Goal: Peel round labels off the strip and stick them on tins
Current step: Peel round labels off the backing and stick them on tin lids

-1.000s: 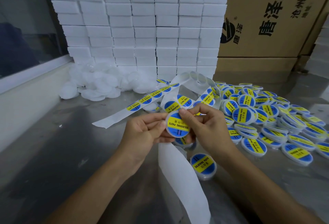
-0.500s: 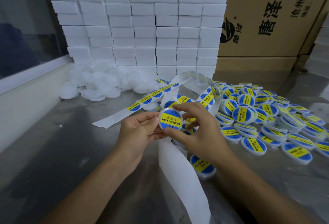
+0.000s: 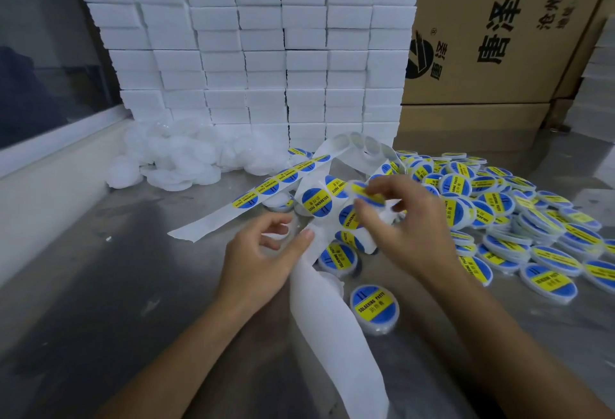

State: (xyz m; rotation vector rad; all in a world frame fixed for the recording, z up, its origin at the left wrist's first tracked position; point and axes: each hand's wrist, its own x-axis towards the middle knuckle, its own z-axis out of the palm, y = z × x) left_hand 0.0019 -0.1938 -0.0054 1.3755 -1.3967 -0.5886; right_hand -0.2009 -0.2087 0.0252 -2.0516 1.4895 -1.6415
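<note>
My right hand [image 3: 409, 229] pinches a labelled tin [image 3: 367, 195] between thumb and fingers, raised above the label strip [image 3: 316, 202]. The strip carries blue and yellow round labels and loops back over the table; its bare white backing [image 3: 332, 335] trails toward me. My left hand [image 3: 263, 255] has curled fingers, with the thumb tip on the strip's left edge; something white shows between its fingers, and it looks like the strip. A labelled tin [image 3: 374, 305] lies near the backing, and another [image 3: 337, 257] lies partly under the strip.
A big pile of labelled tins [image 3: 519, 219] covers the steel table [image 3: 100, 285] on the right. Unlabelled white tins [image 3: 179, 162] are heaped at the back left. Behind them are stacked white boxes [image 3: 266, 52] and a brown carton [image 3: 499, 35].
The labelled tin has left my left hand and moved right and away in my right hand. My left hand dropped to the strip's edge.
</note>
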